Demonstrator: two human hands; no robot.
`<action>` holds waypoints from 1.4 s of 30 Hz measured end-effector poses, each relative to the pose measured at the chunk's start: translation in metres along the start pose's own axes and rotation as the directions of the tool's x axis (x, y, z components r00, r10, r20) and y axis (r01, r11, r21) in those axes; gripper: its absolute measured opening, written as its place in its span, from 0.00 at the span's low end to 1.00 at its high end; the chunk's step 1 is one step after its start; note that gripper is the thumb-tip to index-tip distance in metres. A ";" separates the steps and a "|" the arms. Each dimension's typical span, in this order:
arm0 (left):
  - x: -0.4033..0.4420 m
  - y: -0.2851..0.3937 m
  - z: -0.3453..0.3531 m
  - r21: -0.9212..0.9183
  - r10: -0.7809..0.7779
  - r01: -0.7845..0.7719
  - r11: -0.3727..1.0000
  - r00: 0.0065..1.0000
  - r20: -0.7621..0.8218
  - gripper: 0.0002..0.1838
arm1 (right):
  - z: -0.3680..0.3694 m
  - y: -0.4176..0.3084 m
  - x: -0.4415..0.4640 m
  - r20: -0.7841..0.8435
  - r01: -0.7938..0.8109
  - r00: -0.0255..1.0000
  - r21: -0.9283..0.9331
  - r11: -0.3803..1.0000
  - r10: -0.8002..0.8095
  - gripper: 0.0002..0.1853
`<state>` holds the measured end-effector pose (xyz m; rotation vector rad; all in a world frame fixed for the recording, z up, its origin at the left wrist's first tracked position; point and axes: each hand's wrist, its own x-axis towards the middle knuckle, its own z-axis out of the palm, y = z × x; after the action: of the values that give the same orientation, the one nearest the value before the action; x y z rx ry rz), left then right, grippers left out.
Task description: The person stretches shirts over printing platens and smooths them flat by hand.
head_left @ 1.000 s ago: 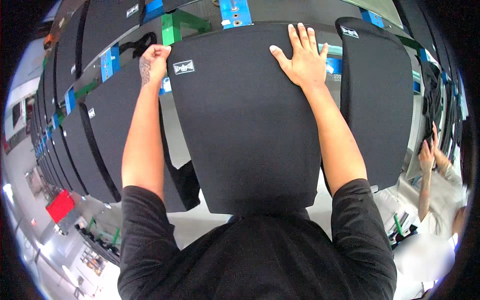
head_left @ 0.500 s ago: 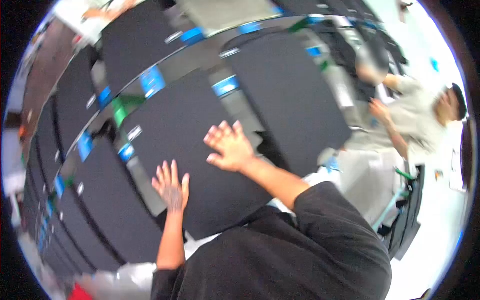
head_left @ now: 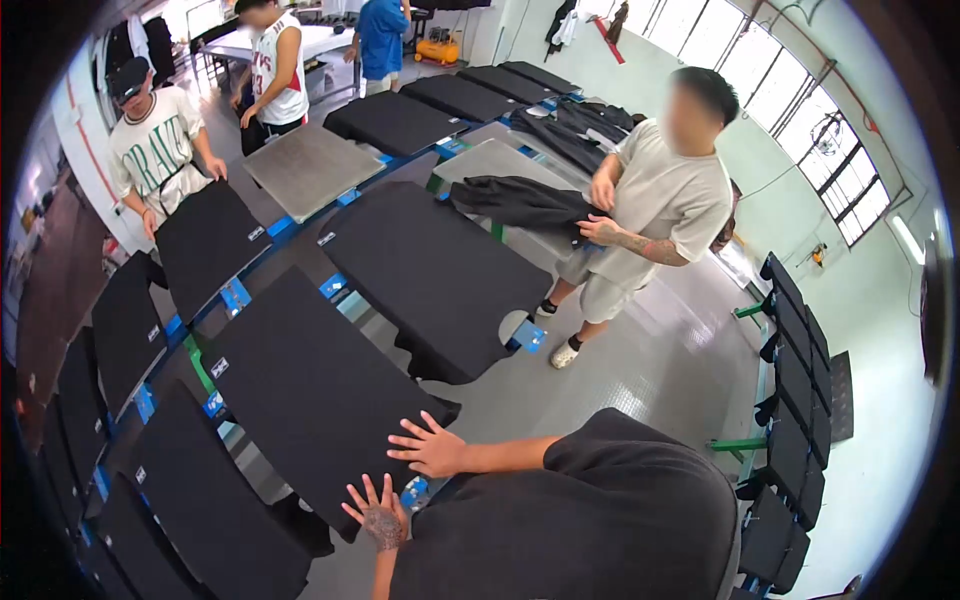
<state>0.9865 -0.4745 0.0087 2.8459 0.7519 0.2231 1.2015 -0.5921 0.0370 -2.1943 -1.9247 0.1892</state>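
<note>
A black T-shirt (head_left: 300,375) lies stretched over a flat board in front of me, with a small white label near its far end. My right hand (head_left: 432,450) rests flat with fingers spread on the near end of this shirt. My left hand (head_left: 380,515), patterned across the back, is at the near edge, fingers apart; whether its palm presses the cloth I cannot tell. Neither hand holds anything. A blue bracket (head_left: 414,490) shows between my hands. To the right lies another black shirt (head_left: 430,270) on its board, and to the left one more (head_left: 215,490).
A co-worker (head_left: 660,190) on the right handles a black garment (head_left: 530,205) over a board. Another person (head_left: 160,155) touches a shirt across the row. A bare metal board (head_left: 310,170) sits between shirted ones. A rack of black panels (head_left: 790,400) stands right.
Both my hands have slid from the middle of the shirt toward its near end, staying spread. My view has tilted up, showing more of the room and the other people.
</note>
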 end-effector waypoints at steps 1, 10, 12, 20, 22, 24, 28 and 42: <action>-0.003 -0.003 0.000 -0.024 0.026 -0.026 0.999 1.000 0.002 0.26 | 0.001 -0.006 -0.008 -0.008 0.018 1.000 -0.002 1.000 -0.018 0.33; -0.001 -0.004 -0.017 -0.095 -0.009 0.034 0.995 0.967 0.253 0.31 | -0.028 -0.030 -0.025 0.350 -0.008 0.937 -0.017 1.000 0.014 0.43; 0.001 0.003 -0.025 -0.103 -0.032 0.061 0.993 0.963 0.267 0.31 | -0.031 -0.032 -0.023 0.395 -0.017 0.919 -0.009 1.000 0.019 0.44; 0.001 0.008 -0.005 -0.003 -0.116 0.119 0.993 0.972 0.204 0.32 | -0.039 -0.031 -0.022 0.431 -0.041 0.902 0.022 0.999 0.028 0.42; 0.005 0.009 -0.001 0.013 -0.182 0.186 0.982 0.944 0.276 0.33 | -0.026 -0.018 -0.017 0.385 -0.049 0.923 0.083 0.995 0.014 0.37; 0.000 -0.015 0.032 0.119 -0.143 0.119 0.986 0.967 0.210 0.32 | -0.013 0.004 -0.019 0.416 0.034 0.901 0.208 0.978 -0.119 0.29; 0.013 -0.037 0.027 -0.463 -0.224 0.234 0.855 0.971 0.078 0.18 | -0.018 0.049 -0.071 0.556 -0.112 0.830 0.250 0.962 -0.048 0.23; -0.019 0.189 0.080 -0.563 -0.088 0.382 0.733 0.874 0.479 0.22 | 0.064 0.259 -0.473 0.864 -0.588 0.434 0.058 0.806 0.254 0.18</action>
<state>1.0747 -0.6565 -0.0293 2.0020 0.7519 -0.1568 1.3710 -1.0864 -0.1099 -2.4652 -1.3111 1.8336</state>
